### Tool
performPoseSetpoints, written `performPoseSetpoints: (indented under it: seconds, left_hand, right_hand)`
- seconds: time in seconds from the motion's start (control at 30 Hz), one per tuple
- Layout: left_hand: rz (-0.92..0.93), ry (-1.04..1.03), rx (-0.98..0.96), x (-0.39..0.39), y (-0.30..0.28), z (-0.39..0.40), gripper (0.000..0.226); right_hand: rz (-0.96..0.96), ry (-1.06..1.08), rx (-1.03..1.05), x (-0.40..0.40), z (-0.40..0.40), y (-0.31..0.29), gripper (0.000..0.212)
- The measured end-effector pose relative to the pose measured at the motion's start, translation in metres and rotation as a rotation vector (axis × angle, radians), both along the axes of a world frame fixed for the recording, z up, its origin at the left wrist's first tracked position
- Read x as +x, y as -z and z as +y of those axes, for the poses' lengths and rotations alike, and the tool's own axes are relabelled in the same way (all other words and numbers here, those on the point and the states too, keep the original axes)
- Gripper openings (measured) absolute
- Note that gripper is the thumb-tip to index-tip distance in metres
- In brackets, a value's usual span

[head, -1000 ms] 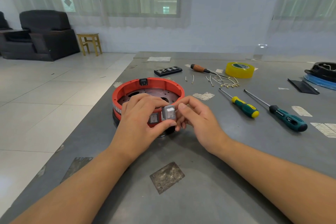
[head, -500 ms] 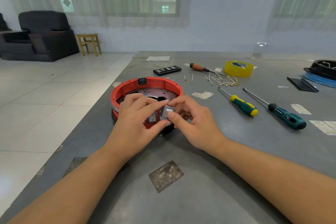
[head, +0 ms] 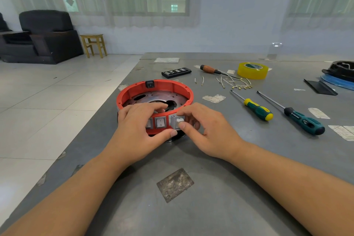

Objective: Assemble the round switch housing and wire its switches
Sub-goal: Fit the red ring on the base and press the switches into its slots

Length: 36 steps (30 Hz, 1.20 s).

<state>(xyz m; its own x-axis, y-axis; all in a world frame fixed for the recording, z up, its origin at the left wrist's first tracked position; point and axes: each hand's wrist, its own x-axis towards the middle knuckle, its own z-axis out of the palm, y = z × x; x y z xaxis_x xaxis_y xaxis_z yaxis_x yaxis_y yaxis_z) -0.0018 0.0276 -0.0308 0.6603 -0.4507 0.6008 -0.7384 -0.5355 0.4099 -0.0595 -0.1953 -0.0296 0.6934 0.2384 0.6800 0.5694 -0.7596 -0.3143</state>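
The round red switch housing [head: 159, 90] stands on the grey table, a metal plate inside and a black socket on its far wall. My left hand [head: 139, 128] grips its near wall, fingers curled over the rim and thumb under it. Two grey rocker switches sit in that wall; one [head: 160, 122] shows fully, the other is half hidden by my fingers. My right hand [head: 203, 130] pinches a third grey switch [head: 178, 121] at the wall, thumb on its white rocker.
Short wires with terminals [head: 235, 83] lie beyond the housing. A yellow-green screwdriver [head: 256, 109] and a teal one [head: 300, 119] lie to the right. Farther back are a wooden-handled screwdriver [head: 209, 69], a yellow tape roll [head: 252, 70] and a black bit case [head: 176, 72].
My right hand has brought the loose grey switch down against the housing's near wall, right of the seated switches. My left hand has slid slightly left, uncovering the middle switch.
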Motion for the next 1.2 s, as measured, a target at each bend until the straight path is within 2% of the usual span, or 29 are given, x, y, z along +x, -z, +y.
performPoseSetpoints:
  seconds: [0.3, 0.53, 0.77, 0.93, 1.1, 1.2]
  left_hand:
    - [0.003, -0.060, -0.054, -0.001, 0.001, -0.006, 0.053]
    - [-0.026, -0.067, -0.038, 0.001, 0.002, -0.009, 0.046]
    - [-0.041, -0.073, -0.040, 0.005, 0.005, -0.008, 0.028]
    - [-0.041, -0.095, -0.013, 0.002, 0.004, -0.009, 0.030]
    - [-0.044, -0.138, -0.043, -0.004, 0.002, -0.017, 0.029]
    - [-0.031, -0.149, -0.028, -0.004, -0.001, -0.019, 0.033]
  right_hand:
    - [-0.025, 0.076, -0.112, 0.000, 0.003, 0.001, 0.027]
    - [0.012, 0.116, -0.125, 0.002, 0.003, 0.002, 0.028]
    - [-0.005, 0.154, -0.112, 0.006, 0.005, 0.004, 0.025]
    - [-0.007, 0.175, -0.078, 0.008, 0.004, 0.006, 0.024]
    - [-0.034, 0.206, -0.056, 0.012, 0.000, 0.003, 0.037]
    - [0.013, 0.209, -0.101, 0.013, -0.001, 0.001, 0.049]
